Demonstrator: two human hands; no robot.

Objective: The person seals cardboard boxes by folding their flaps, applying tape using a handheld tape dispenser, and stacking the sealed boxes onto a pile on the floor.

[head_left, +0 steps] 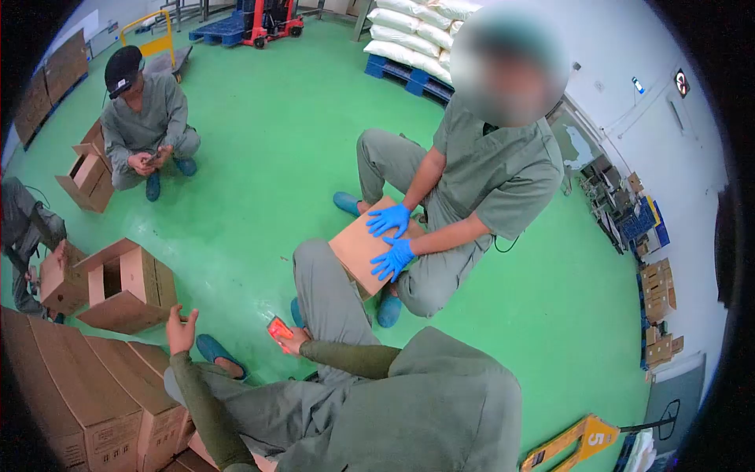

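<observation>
My left hand (182, 329) is raised at the lower left with its fingers apart and nothing in it. Stacked cartons (110, 389) stand just beside it, and an open carton (130, 285) lies a little beyond. My right hand (295, 341) is closed around a small orange-red object (278, 328), held in front of my bent knee. Its exact kind is too small to make out. Ahead of me, a co-worker in blue gloves (391, 257) presses both palms on a closed carton (363, 245).
Another person (149, 130) squats at the upper left by an open carton (88, 182). A further person (27, 244) handles a box (63, 279) at the left edge. White sacks (413, 31) rest on a blue pallet (405, 77). A yellow pallet jack (578, 442) is at lower right.
</observation>
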